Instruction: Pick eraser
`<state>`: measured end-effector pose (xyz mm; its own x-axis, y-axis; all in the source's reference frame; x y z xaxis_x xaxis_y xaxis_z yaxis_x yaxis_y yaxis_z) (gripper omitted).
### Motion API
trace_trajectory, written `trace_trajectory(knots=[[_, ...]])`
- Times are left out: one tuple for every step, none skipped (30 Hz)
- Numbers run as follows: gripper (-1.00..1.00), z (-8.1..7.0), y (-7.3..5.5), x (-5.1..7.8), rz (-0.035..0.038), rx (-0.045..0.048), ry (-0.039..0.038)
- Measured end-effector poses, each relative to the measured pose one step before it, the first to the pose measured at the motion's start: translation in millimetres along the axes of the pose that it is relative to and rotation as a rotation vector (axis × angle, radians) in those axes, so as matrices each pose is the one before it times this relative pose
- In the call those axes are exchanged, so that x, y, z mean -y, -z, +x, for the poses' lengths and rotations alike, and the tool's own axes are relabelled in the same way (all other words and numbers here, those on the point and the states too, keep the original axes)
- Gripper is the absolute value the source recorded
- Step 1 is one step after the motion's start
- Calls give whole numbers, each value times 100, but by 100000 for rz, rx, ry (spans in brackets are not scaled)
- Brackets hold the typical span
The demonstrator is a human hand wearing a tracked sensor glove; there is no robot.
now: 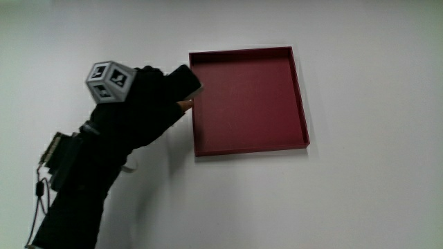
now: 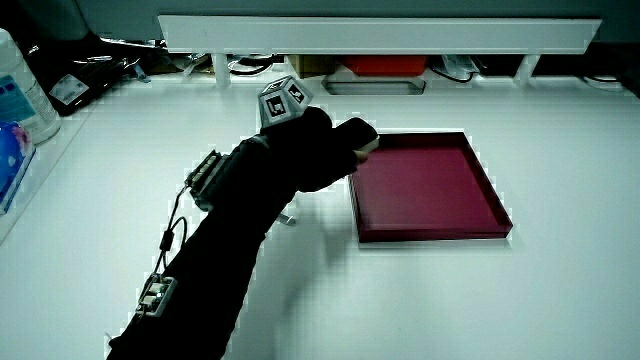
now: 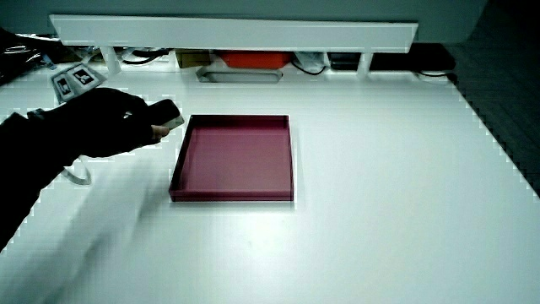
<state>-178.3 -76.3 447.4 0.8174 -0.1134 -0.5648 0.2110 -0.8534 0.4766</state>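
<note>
The gloved hand [image 1: 176,93] hovers at the rim of a dark red square tray [image 1: 249,97], beside the tray's corner farthest from the person. Its fingers are curled around a small pale eraser [image 3: 171,119], and only one end of the eraser pokes out of the glove [image 1: 199,88]. The patterned cube [image 1: 109,81] rides on the back of the hand. In both side views the hand [image 2: 345,140] is raised a little above the table next to the tray [image 2: 430,185]. Nothing lies inside the tray [image 3: 236,156].
A low white partition [image 2: 380,35] runs along the table's edge farthest from the person. Bottles [image 2: 20,95] stand at the table's edge. A small white item [image 2: 287,217] lies on the table under the forearm. Cables hang from the forearm [image 1: 41,183].
</note>
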Motion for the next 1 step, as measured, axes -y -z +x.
trace_trajectory(knots=[[100, 675, 208, -269, -948, -2424, 1335]])
